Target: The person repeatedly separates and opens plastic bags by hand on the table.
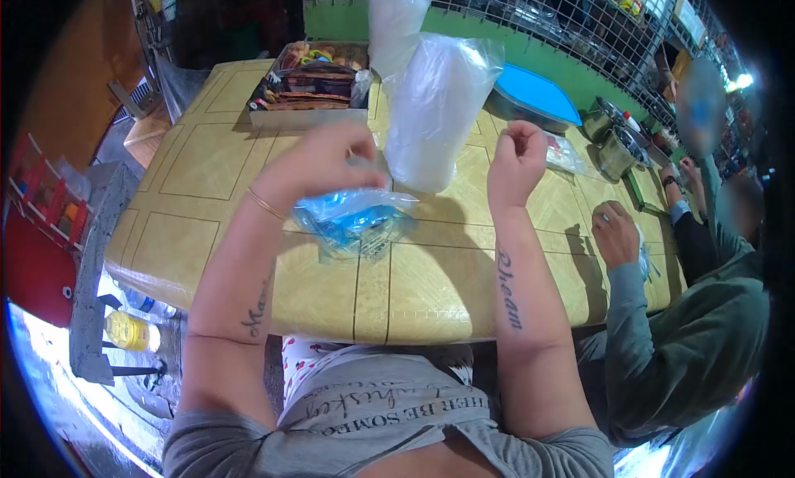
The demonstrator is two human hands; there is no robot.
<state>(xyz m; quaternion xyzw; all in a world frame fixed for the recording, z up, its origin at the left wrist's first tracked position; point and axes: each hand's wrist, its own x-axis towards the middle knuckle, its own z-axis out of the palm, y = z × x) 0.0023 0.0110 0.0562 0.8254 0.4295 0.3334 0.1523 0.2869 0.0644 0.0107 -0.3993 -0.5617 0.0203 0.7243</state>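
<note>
My left hand [325, 160] is above the table, slightly blurred, its fingers curved and apart, with nothing visible in them. Just below it lies a crumpled blue and clear plastic bag [356, 223]. To the right, my right hand [520, 168] is raised with the fingers curled together in a pinch. Whatever sits between those fingertips, if anything, is too small to make out. Between my hands stands a tall stack of clear plastic cups [435, 114] in a plastic sleeve. Another wrapped stack [396, 19] rises behind it.
A box [310, 118] of packets stands at the back left of the yellow table [195, 168]. A blue-lidded container [538, 97], a small clear packet [563, 153] and metal pots [621, 153] are at the right. A person's hand [617, 234] rests near the right edge.
</note>
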